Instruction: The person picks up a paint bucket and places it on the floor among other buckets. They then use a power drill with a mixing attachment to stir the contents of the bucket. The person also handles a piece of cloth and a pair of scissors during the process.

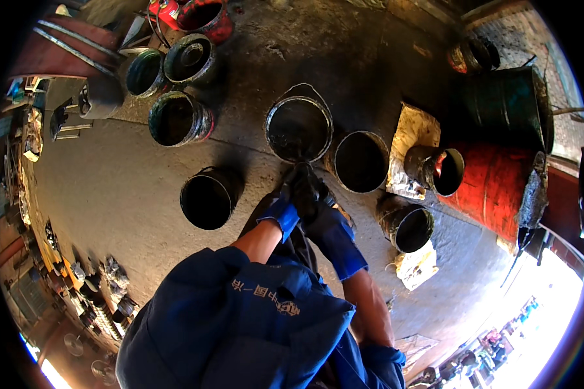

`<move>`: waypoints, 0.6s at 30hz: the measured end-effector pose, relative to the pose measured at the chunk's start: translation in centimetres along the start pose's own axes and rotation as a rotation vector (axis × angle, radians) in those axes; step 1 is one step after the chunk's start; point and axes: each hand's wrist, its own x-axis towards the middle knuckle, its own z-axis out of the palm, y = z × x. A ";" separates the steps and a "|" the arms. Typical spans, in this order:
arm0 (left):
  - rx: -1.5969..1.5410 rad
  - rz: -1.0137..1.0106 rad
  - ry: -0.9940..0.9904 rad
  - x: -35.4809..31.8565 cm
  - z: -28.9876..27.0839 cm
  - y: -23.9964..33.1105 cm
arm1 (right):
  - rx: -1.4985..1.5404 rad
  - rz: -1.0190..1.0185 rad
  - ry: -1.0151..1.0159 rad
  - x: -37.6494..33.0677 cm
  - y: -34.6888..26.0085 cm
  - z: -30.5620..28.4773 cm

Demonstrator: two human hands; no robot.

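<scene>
My left hand [284, 209] and my right hand [326, 227] are close together in front of me, both in blue work gloves darkened with grime. Their fingers are closed around something dark and blackened, whose kind I cannot make out. It meets the near rim of a round metal bucket [267, 123] with a raised wire handle. The bucket's inside is dark, with a little dark material low on the near side. A dark bucket [384, 152] stands just right of it, near my right hand. Another black bucket [235, 185] stands to the left of my left hand.
Several dirty buckets [204, 126] and a red pail [222, 29] stand at the far left. On the right lie a red drum [490, 188] and a dark green drum [499, 97]. Smaller cans [386, 217] lie by stained cardboard [416, 126]. Shelving with small parts [78, 279] lines the left.
</scene>
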 end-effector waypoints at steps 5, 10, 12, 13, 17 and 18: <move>-0.217 0.165 0.175 6.0 5.7 -7.4 | 0.039 0.091 0.075 1.1 2.5 0.8; 0.011 0.170 0.255 -3.4 0.6 -1.7 | -0.043 0.027 -0.007 1.1 1.0 0.1; -0.068 0.323 0.543 -4.7 -0.1 -1.6 | -0.023 0.001 0.016 0.9 0.7 -0.7; 0.097 0.384 0.659 -5.5 -0.3 -1.3 | -0.019 -0.023 0.020 0.7 0.1 -1.0; 0.160 0.219 0.579 -6.8 -0.1 0.5 | -0.040 0.049 -0.076 0.5 -1.1 -2.0; 0.118 0.137 0.516 -6.3 0.0 0.3 | -0.037 0.058 -0.071 0.7 -0.5 -1.7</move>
